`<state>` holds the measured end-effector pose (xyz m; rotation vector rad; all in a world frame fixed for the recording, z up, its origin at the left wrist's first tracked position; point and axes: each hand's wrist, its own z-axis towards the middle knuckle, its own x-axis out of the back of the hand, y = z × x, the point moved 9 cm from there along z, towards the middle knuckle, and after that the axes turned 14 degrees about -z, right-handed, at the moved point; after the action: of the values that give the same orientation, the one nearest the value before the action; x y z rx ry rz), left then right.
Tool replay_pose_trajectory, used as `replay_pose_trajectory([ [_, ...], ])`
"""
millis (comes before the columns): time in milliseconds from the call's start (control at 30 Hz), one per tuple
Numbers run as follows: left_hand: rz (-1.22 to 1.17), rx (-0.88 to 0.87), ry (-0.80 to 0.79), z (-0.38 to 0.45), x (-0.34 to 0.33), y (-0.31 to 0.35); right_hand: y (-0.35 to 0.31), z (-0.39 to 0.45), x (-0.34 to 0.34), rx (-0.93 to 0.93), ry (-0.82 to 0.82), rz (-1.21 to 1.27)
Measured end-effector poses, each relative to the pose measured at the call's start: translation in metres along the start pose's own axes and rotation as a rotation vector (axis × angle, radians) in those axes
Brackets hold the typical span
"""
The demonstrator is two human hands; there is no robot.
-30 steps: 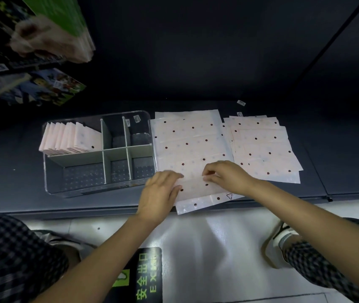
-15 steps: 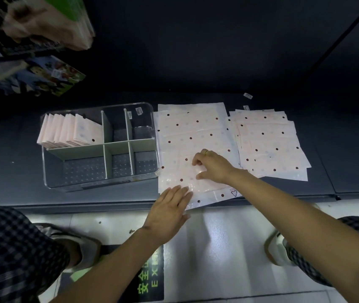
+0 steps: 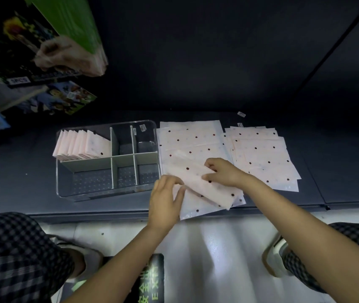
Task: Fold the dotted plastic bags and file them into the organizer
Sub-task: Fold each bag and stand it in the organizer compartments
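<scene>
A pale pink, dark-dotted plastic bag is being pinched by the right hand so its fold is kept aligned. Its near end is being pressed flat by the spread left hand, steadying it beside the clear compartmented plastic organizer.

A dark, matte shelf surface fills most of the view — its back wall nearly black, split by a thin diagonal seam at the right. Below the shelf edge runs a pale glossy floor (with bright glare streaks). Colourful packaged goods hang at the upper left.
</scene>
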<state>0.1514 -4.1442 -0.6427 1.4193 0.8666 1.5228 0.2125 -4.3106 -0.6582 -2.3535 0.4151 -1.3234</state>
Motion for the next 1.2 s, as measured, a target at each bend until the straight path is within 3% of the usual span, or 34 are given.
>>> replay_pose_trajectory([
  [100,-0.350,0.359,0.092,0.007,0.004,-0.003,-0.004,-0.034,0.014,-0.056,0.093,0.419],
  [167,-0.603,0.554,0.025,0.003,-0.008,0.001,-0.012,-0.050,0.017,-0.073,0.124,0.607],
  [233,-0.795,0.631,-0.041,-0.004,-0.015,0.014,-0.023,-0.062,0.019,-0.082,0.147,0.729],
  [400,-0.861,0.528,0.040,-0.007,0.019,0.041,-0.057,-0.086,0.028,0.003,0.197,0.690],
  [500,-0.773,0.460,0.006,-0.004,0.041,0.052,-0.066,-0.099,0.033,0.054,0.206,0.658],
  [800,-0.893,0.359,-0.105,-0.001,0.062,0.072,-0.082,-0.120,0.044,0.198,0.262,0.848],
  [967,-0.979,0.429,-0.108,-0.002,0.058,0.063,-0.087,-0.119,0.045,0.236,0.356,0.757],
  [1067,-0.861,0.449,-0.137,-0.006,0.053,0.057,-0.089,-0.117,0.045,0.245,0.388,0.692],
  [1200,-0.708,0.358,-0.030,0.002,0.071,0.052,-0.094,-0.109,0.042,0.222,0.350,0.611],
])
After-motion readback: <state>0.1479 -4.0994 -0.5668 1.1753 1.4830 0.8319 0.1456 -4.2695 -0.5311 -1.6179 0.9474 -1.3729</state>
